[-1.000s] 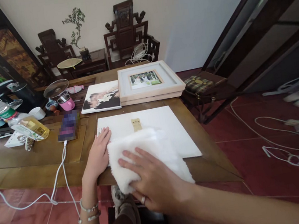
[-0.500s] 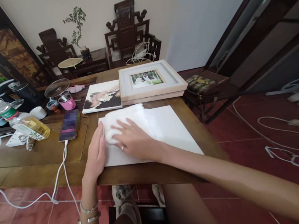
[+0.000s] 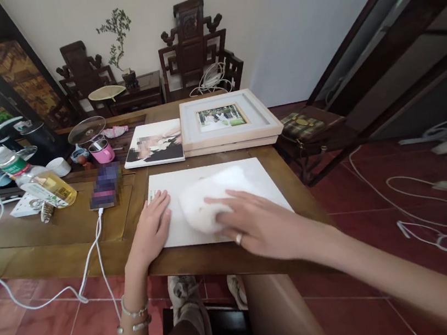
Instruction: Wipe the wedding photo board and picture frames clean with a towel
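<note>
A flat white board (image 3: 261, 198) lies on the wooden table near its front edge. My left hand (image 3: 154, 221) rests on the board's left side, fingers stretched out and holding nothing. A soft white cloth (image 3: 198, 198) is bunched on the board's middle. My right hand (image 3: 256, 221), a ring on one finger, grips the cloth's right side; its fingertips are partly hidden in the folds and slightly blurred.
Behind the board are stacked light-wood picture frames (image 3: 231, 138) and a photo panel (image 3: 163, 154). To the left, a charging phone (image 3: 105, 187), pink mug (image 3: 101, 152), oil bottle (image 3: 49, 183) and white cable (image 3: 96, 238) sit on the table (image 3: 72, 249).
My right hand has moved right and toward me, dragging the cloth off the board's left part. My left hand has gone from standing on edge to lying flat on the board.
</note>
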{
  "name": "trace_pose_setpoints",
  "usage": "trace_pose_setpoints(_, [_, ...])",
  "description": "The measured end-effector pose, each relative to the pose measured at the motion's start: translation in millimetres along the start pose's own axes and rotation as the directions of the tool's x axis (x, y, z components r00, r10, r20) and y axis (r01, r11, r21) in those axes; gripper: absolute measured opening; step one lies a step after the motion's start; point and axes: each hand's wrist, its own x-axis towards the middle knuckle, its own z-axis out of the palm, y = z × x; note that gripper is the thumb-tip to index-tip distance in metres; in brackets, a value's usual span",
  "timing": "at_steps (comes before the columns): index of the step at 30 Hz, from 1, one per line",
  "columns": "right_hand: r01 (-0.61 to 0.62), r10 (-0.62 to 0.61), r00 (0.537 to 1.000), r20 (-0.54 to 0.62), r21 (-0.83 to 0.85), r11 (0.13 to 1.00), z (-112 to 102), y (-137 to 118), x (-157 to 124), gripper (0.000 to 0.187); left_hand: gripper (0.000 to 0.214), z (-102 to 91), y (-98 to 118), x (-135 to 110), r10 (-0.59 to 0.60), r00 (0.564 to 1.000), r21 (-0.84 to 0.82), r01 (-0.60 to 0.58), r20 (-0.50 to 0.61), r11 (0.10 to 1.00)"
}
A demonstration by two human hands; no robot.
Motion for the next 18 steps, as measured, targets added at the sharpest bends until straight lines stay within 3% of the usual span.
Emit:
trace_pose_setpoints(5, [-0.100, 0.099, 0.991, -0.085, -0.019, 0.995, 3.1, 31.0, 50.2, 0.025, 0.042, 0.7, -2.5, -0.5, 0.021, 1.000, 0.035, -0.022, 0.007, 0.999])
trace_pose_setpoints(12, [-0.063, 0.066, 0.995, -0.076, 0.049, 0.997, 12.5, 3.1, 134.4, 0.025, 0.041, -0.9, -0.3, 0.9, 0.036, 0.999, 0.058, -0.036, -0.007, 0.998])
trace_pose_setpoints(15, [-0.074, 0.080, 0.994, -0.078, 0.079, 0.994, 13.5, 3.7, 139.1, 0.024, 0.041, -1.8, 0.4, 1.0, 0.035, 0.999, 0.063, -0.035, 0.001, 0.997])
trace_pose_setpoints(18, [-0.109, 0.117, 0.990, -0.080, 0.101, 0.989, 8.5, 22.3, 119.5, 0.026, 0.042, -1.0, -1.1, 0.2, 0.024, 1.000, 0.062, -0.024, 0.000, 0.998])
